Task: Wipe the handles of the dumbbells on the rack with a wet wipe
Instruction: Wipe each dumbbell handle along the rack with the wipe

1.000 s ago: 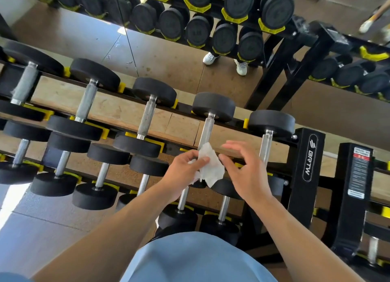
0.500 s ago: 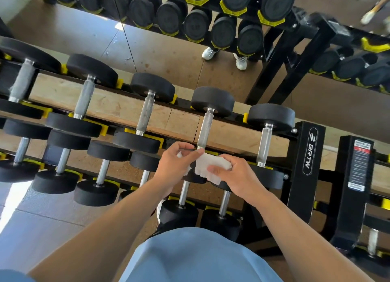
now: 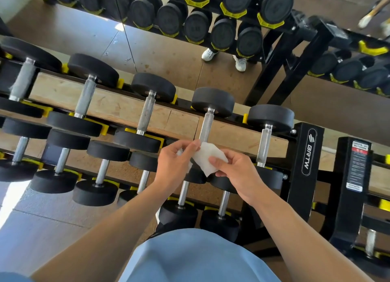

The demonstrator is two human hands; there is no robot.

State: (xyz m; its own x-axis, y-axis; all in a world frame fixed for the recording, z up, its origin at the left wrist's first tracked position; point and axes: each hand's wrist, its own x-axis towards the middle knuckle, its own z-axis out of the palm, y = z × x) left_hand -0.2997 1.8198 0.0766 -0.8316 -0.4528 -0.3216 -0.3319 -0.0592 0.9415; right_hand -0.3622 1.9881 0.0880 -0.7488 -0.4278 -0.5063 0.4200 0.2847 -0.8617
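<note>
A white wet wipe (image 3: 205,158) is stretched between both hands just below the top row of the rack. My left hand (image 3: 175,165) pinches its left end, my right hand (image 3: 234,172) pinches its right side. Directly above the wipe runs the knurled steel handle (image 3: 205,126) of a black dumbbell (image 3: 212,102) on the top tier; the wipe's upper edge lies at the handle's near end. More dumbbells with steel handles sit to the left (image 3: 146,111) and right (image 3: 263,146).
The black rack upright (image 3: 306,153) with a white logo stands right of my hands, a second post with a warning label (image 3: 356,165) further right. Lower tiers hold smaller dumbbells (image 3: 101,174). A mirror behind reflects the rack and white shoes (image 3: 240,64).
My right hand came from open beside the wipe to pinching it. The wipe went from hanging loose in my left hand to being held folded between both hands.
</note>
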